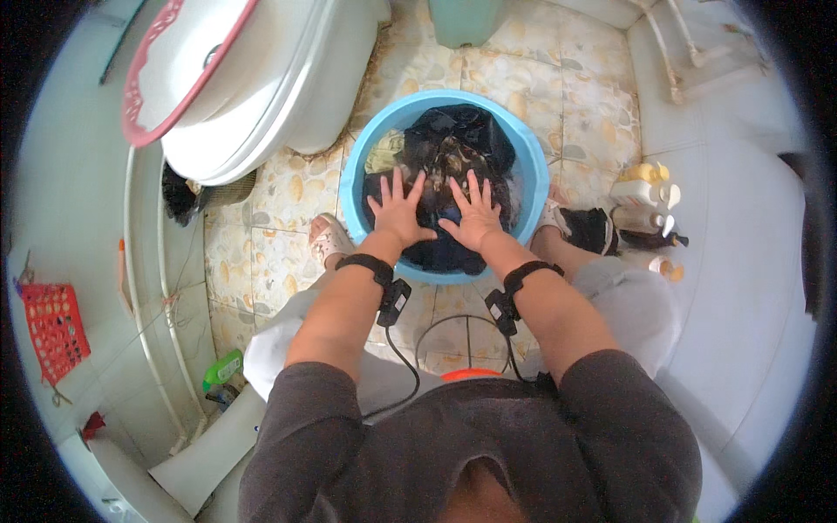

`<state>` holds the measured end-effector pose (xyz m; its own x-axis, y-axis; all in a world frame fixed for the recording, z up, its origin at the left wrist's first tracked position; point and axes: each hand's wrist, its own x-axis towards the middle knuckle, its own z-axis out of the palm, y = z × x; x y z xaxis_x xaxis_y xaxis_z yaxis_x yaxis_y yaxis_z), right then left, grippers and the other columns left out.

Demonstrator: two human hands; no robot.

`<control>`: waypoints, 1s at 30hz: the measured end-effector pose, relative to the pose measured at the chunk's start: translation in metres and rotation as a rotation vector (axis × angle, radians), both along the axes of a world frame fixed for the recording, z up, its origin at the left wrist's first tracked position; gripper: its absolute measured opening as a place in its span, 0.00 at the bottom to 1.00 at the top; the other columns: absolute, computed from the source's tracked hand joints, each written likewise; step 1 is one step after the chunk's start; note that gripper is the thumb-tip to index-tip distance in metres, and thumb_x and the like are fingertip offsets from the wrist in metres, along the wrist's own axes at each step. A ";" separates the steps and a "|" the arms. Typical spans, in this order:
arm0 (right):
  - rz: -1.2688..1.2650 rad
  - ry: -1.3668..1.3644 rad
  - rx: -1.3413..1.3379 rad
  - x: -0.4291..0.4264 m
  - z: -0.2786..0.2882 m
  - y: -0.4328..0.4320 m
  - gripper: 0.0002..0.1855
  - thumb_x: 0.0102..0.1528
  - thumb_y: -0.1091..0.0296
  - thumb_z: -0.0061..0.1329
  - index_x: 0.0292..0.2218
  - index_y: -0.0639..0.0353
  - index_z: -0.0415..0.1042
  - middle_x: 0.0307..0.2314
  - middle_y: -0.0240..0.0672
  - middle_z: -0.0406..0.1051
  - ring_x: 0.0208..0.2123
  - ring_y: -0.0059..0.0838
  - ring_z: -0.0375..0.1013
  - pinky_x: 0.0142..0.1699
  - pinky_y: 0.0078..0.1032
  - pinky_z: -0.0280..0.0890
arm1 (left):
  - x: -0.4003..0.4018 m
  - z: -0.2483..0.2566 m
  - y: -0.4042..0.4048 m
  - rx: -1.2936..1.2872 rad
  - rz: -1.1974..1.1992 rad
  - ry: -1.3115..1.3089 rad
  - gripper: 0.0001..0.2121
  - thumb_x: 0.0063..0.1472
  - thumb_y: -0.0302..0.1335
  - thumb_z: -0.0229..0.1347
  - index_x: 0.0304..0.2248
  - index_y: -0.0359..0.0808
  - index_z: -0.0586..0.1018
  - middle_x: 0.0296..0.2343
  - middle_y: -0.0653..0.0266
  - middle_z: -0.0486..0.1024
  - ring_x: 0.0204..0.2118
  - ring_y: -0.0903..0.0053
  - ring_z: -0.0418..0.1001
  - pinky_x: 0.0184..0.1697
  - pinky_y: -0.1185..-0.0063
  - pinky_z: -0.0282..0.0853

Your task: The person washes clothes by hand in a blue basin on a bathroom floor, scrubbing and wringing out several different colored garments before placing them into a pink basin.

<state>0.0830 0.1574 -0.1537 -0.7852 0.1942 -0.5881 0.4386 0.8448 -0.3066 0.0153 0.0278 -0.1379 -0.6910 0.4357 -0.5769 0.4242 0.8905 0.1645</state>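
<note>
A round light-blue plastic basin (358,189) stands on the tiled floor between my feet. Dark wet-looking clothes (458,127) fill most of it, with a pale yellow-green cloth (386,151) at the left side. My left hand (399,212) is spread palm down over the clothes on the left, holding nothing. Beside it my right hand (475,212) is spread the same way on the right. Whether the palms press on the clothes or hover just above, I cannot tell. Each forearm wears a black strap with a small cabled device (394,303).
At the upper left is a white toilet (261,111), with a pink-rimmed basin (134,118) over it. Several bottles (644,194) line the right wall. A green bucket (464,23) stands beyond the basin. White pipes (140,294) and a red plastic basket (55,333) are at left.
</note>
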 end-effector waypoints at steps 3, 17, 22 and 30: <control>0.008 -0.066 -0.020 -0.015 -0.026 0.005 0.35 0.46 0.46 0.39 0.52 0.40 0.40 0.53 0.33 0.23 0.54 0.43 0.27 0.51 0.50 0.41 | -0.008 -0.035 0.013 -0.169 0.016 -0.113 0.47 0.31 0.49 0.59 0.51 0.55 0.45 0.52 0.60 0.25 0.54 0.57 0.28 0.48 0.52 0.38; 0.127 -0.311 -0.277 -0.100 -0.109 0.047 0.32 0.50 0.45 0.29 0.45 0.64 0.56 0.45 0.48 0.54 0.47 0.41 0.54 0.51 0.31 0.49 | -0.081 -0.163 0.013 0.033 -0.166 -0.403 0.30 0.45 0.50 0.47 0.42 0.34 0.64 0.40 0.54 0.64 0.43 0.63 0.62 0.42 0.73 0.58; 0.139 -0.021 -0.035 -0.082 -0.071 0.053 0.27 0.50 0.49 0.30 0.42 0.64 0.61 0.44 0.45 0.56 0.46 0.40 0.56 0.48 0.30 0.52 | -0.032 -0.087 0.021 0.330 0.246 0.087 0.22 0.42 0.37 0.54 0.37 0.34 0.68 0.37 0.49 0.64 0.41 0.58 0.61 0.43 0.70 0.57; -0.291 0.158 -0.323 -0.123 -0.053 0.108 0.41 0.41 0.40 0.41 0.45 0.70 0.55 0.43 0.50 0.56 0.46 0.41 0.56 0.49 0.29 0.52 | -0.071 -0.094 -0.007 0.490 1.008 -0.121 0.39 0.47 0.51 0.45 0.49 0.29 0.47 0.46 0.46 0.52 0.48 0.57 0.51 0.50 0.72 0.47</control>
<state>-0.0400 0.2652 -0.2070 -0.8102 0.2464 -0.5318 0.5698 0.5438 -0.6162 -0.0560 0.0211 -0.2324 -0.8063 -0.0916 -0.5844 -0.4948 0.6457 0.5815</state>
